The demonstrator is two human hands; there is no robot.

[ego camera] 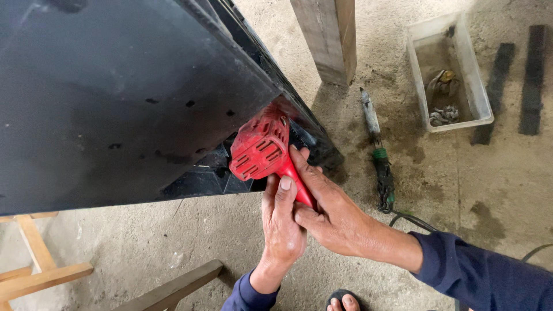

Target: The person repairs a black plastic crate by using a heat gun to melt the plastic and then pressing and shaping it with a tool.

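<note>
Gripping a red plastic power tool with a vented housing (260, 148), both hands work together at the lower edge of a large black sheet-metal panel (115, 98).

To the far left of the hands, pale wooden frame pieces (34, 262) stand on the grey concrete floor (190, 230), and a darker wooden batten (173, 291) lies just left of the left forearm.

The left hand (282, 222) rises from below, fingers curled around the tool's red handle, thumb laid flat along it. The right hand (331, 210) comes in from the right in a dark blue sleeve (489, 273) and closes over the same handle, fingers wrapped and touching the left hand. The tool's vented body sits directly above both hands, with its front end pushed into the dark gap under the panel's lower corner; the working end is hidden there.

Above and to the right of the hands, a square wooden post (328, 37) stands upright. Right of the hands, a worn screwdriver-like tool with a green collar (377, 150) lies on the floor, with a dark cable (412, 220) near its lower end. Further right, well apart from the hands, a clear plastic tub (481, 75) holds small metal parts, and two dark flat strips (533, 78) lie beside it.
</note>
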